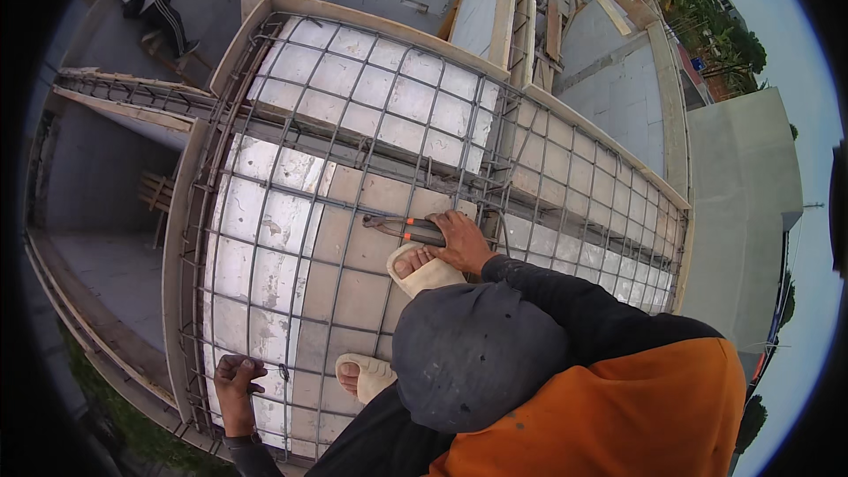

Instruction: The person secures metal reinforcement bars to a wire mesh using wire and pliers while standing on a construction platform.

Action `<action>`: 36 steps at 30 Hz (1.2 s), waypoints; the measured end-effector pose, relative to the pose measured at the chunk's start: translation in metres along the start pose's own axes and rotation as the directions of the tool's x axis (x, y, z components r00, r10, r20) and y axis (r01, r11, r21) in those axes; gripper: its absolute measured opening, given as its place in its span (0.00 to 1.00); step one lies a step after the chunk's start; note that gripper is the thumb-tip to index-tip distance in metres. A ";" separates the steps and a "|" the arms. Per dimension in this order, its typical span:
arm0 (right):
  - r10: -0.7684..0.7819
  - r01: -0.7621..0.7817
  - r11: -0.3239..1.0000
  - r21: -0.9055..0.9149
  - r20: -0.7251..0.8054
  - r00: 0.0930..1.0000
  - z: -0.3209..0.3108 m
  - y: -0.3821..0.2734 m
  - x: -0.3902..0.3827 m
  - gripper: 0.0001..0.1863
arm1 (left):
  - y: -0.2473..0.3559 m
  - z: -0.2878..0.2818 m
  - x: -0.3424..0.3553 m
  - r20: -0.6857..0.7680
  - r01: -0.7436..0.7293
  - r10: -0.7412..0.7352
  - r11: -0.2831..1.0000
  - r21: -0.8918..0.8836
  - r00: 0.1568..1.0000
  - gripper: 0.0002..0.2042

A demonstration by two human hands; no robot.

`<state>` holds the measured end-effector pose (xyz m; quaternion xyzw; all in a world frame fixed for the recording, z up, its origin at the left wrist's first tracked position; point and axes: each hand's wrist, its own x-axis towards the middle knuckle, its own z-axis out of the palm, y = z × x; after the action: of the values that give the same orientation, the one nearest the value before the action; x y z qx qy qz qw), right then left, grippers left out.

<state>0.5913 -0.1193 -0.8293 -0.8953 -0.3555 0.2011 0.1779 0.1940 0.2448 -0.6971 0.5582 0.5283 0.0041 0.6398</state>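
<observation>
My right hand [459, 238] is closed on the orange-and-dark handles of pliers [406, 228], which lie nearly horizontal over the steel rebar grid [353, 261]. Their dark jaws point left, just above the grid. My left hand [237, 387], at the lower left, is pinched at the grid, seemingly on a thin piece of dark wire [283, 371] with a small loop; the grip is too small to make out surely. My sandalled feet [411, 267] rest on the grid over beige and whitish panels [265, 185]. My dark-clad knee hides part of the grid.
Timber formwork boards [185, 265] edge the slab, with drops into block-walled rooms [115, 212] beyond. A person [155, 9] is at the upper left among the walls. Wooden planks [555, 26] cross at the top. A grey wall [742, 177] and greenery stand at the right.
</observation>
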 end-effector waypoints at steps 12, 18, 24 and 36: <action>-0.348 -0.355 0.345 0.869 0.470 0.811 -0.050 -0.152 0.055 0.35 | 0.130 0.169 0.036 0.301 -0.180 0.230 0.967 -0.182 0.926 0.08; -0.389 -0.480 0.337 0.810 0.584 0.712 -0.078 -0.142 0.066 0.24 | 0.129 0.161 0.058 0.339 -0.208 0.260 0.961 -0.183 0.904 0.06; -0.286 -0.449 0.596 0.666 0.698 0.656 -0.036 -0.129 0.055 0.19 | 0.070 0.147 0.064 0.364 -0.144 0.163 0.986 -0.080 0.917 0.13; -0.207 -0.208 0.808 0.552 0.596 0.776 -0.024 -0.126 0.089 0.17 | 0.045 0.177 0.100 0.213 -0.189 0.200 0.979 -0.071 0.956 0.11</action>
<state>0.5913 0.0252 -0.7714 -0.6741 -0.3133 0.5891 0.3168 0.3849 0.1959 -0.7637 0.5884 0.3967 0.0186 0.7043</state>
